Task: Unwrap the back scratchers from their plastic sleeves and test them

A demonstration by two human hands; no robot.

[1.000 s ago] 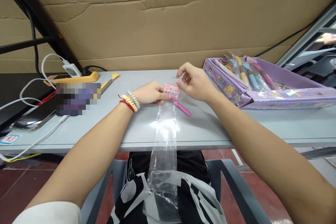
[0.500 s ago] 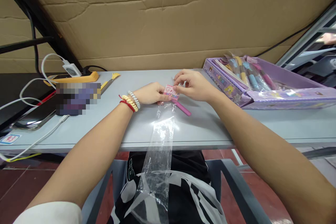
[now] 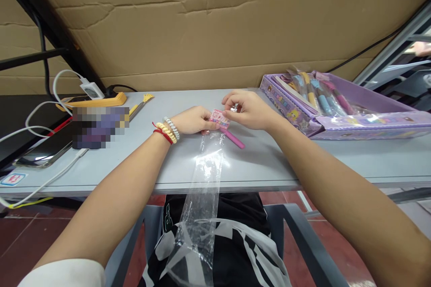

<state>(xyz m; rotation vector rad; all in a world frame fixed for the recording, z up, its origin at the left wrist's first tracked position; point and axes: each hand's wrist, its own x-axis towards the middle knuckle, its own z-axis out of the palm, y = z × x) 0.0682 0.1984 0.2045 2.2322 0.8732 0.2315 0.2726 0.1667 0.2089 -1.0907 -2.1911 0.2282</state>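
My left hand (image 3: 192,119) is closed, its thumb pressing a small pink printed card (image 3: 219,118) from the left. From under that grip a long clear plastic sleeve (image 3: 199,210) hangs over the table edge onto my lap. My right hand (image 3: 248,110) has its fingers curled, with thumb and fingertips pinching at the card's right edge. A glint of clear plastic shows within those curled fingers. Below the card a pink rod-shaped handle (image 3: 233,138), like a pen's barrel, slants down to the right over the grey table (image 3: 262,161); its upper end is hidden.
To the right stands a purple printed box (image 3: 370,128) with several wrapped pens (image 3: 323,96). At left lie a phone (image 3: 43,150), white cables (image 3: 62,170), a yellow-edged power strip (image 3: 116,98) and a yellow hand-topped stick (image 3: 141,102). Cardboard (image 3: 202,31) backs the table.
My right hand has come down and slightly left, its fingers closing at the card's edge. The sleeve's hanging end has swung left. My left hand has stayed almost still.
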